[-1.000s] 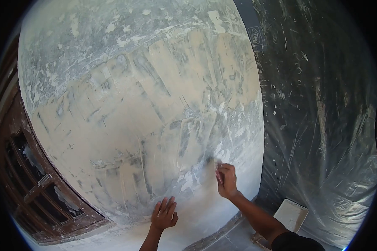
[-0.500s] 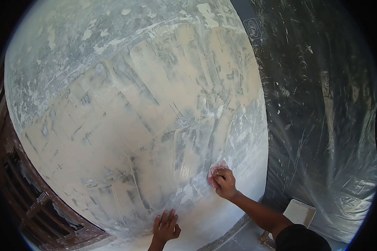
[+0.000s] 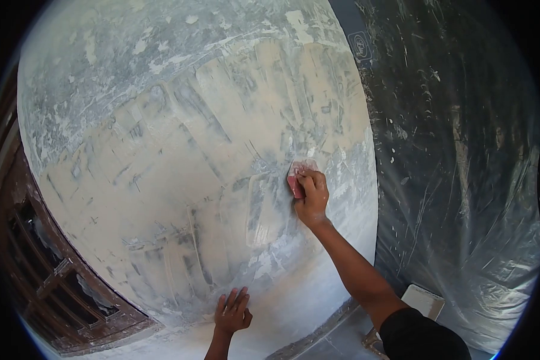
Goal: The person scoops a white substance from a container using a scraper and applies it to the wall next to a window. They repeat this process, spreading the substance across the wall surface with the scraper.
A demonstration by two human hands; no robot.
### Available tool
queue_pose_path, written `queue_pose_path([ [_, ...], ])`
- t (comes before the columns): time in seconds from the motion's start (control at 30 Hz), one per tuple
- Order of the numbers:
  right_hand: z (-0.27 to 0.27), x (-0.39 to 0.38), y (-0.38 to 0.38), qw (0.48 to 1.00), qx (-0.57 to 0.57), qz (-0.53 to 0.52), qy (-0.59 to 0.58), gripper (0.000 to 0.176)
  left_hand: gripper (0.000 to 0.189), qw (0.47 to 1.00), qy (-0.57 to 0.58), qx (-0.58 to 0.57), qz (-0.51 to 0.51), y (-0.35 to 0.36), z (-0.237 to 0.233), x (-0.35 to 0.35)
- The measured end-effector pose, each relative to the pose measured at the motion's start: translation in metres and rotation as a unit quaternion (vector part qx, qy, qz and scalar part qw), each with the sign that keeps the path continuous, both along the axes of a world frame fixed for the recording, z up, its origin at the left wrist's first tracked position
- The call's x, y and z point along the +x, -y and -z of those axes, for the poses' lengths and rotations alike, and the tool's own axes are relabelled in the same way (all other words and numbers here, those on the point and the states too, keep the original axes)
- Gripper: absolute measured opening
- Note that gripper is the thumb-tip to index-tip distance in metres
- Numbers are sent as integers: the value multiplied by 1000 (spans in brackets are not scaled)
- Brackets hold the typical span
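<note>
A: How does the wall [image 3: 162,174] look?

B: At the top it is grey with white flecks; in the middle it is beige and streaked; near the bottom it becomes smoother and whiter.

A: And where is the pink pad [image 3: 294,187]?

B: It is at the wall, to the right of the middle, with whitish patches on it. The right hand [image 3: 313,195] grips it between thumb and fingers. The left hand [image 3: 232,312] is open, fingers spread, low at the wall.

A: Which other things are around?

B: On the left, a brown wooden lattice [image 3: 55,274]. On the right, a shiny, creased plastic sheet [image 3: 486,258]. A black sleeve [image 3: 423,336] blocks part of the lower right.

A: Is there some container?

B: Yes, a pale tray [image 3: 424,300] near the floor [image 3: 336,336], partly behind the sleeve. Its contents I cannot tell.
</note>
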State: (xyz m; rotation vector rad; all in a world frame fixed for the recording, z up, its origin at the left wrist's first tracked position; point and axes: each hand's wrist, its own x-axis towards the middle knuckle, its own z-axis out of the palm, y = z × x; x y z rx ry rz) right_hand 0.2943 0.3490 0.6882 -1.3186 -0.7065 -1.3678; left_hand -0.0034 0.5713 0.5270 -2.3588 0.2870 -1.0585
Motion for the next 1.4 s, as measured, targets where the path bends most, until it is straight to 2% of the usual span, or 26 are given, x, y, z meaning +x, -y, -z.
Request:
queue_pose_path([
  [0.07, 56, -31, -8, 997, -48, -52, -24, 35, 42, 1000, 2, 0, -2, -1, 1, 1],
  [0.13, 114, -76, 5, 978, -164, -126, 3, 35, 42, 1000, 0, -4, -3, 3, -3, -2],
  [0.17, 130, -93, 14, 963, -187, -195, 10, 35, 42, 1000, -2, -4, -1, 4, -5, 0],
  [0.2, 128, -92, 26, 963, -187, -193, 14, 35, 42, 1000, 2, -4, 0, 5, -4, 0],
  [0.27, 122, -84, 44, 978, -114, -171, -42, 36, 41, 1000, 0, -10, 9, 3, -4, 0],
  [0.33, 65, -47, 64, 997, -17, -59, -48, 43, 41, 1000, -1, -11, 8, 4, -5, 0],
  [0.4, 20, -7, 72, 998, 31, 3, -49, 43, 42, 1000, 2, -14, 5, 5, -4, 1],
  [0.5, 36, 28, 41, 997, 5, -21, -76, 47, 41, 1000, 3, -16, 8, 4, -2, 1],
  [0.57, 91, 9, 3, 996, 2, 40, -78, 52, 41, 1000, 3, -24, 7, 4, -2, 1],
  [0.6, 119, -14, -12, 995, 12, 19, -97, 41, 41, 1000, 5, -21, 9, 3, -4, 2],
  [0.67, 190, -67, -31, 991, -45, -36, -119, 41, 38, 1000, 3, -18, -10, 6, -4, 0],
  [0.73, 214, -122, -18, 976, -130, -124, -127, 36, 38, 1000, 7, -15, -6, 5, -5, -2],
  [0.77, 210, -125, -9, 976, -131, -123, -126, 36, 37, 1000, 10, -11, -2, 5, -5, -2],
  [0.83, 195, -123, 8, 968, -115, -201, -101, 32, 37, 1000, 10, -15, 1, 3, -4, -4],
  [0.87, 157, -111, 17, 979, -57, -182, -69, 40, 36, 1000, 11, -23, 6, 3, -3, -2],
  [0.93, 72, -73, 32, 994, 19, -107, -26, 41, 36, 1000, 14, -22, 6, 6, -7, 0],
  [1.0, -7, -36, 38, 998, 39, -44, 19, 49, 36, 1000, 17, -20, 3, 7, -5, -3],
  [1.07, -54, -8, 30, 999, 8, -8, 41, 49, 36, 1000, 7, -23, 0, 4, -5, -2],
  [1.2, -41, 2, -3, 999, -35, -17, 5, 40, 36, 1000, 7, -29, 4, 0, -6, -1],
  [1.3, 17, -29, -14, 996, -63, -61, -5, 38, 37, 1000, 5, -29, -1, 6, -2, -3],
  [1.37, 48, -58, -2, 987, -129, -91, -5, 36, 39, 1000, 12, -12, 25, 3, -6, -1],
  [1.4, 53, -63, 8, 988, -127, -93, -2, 36, 39, 1000, 14, -9, 23, 5, -5, -2],
])
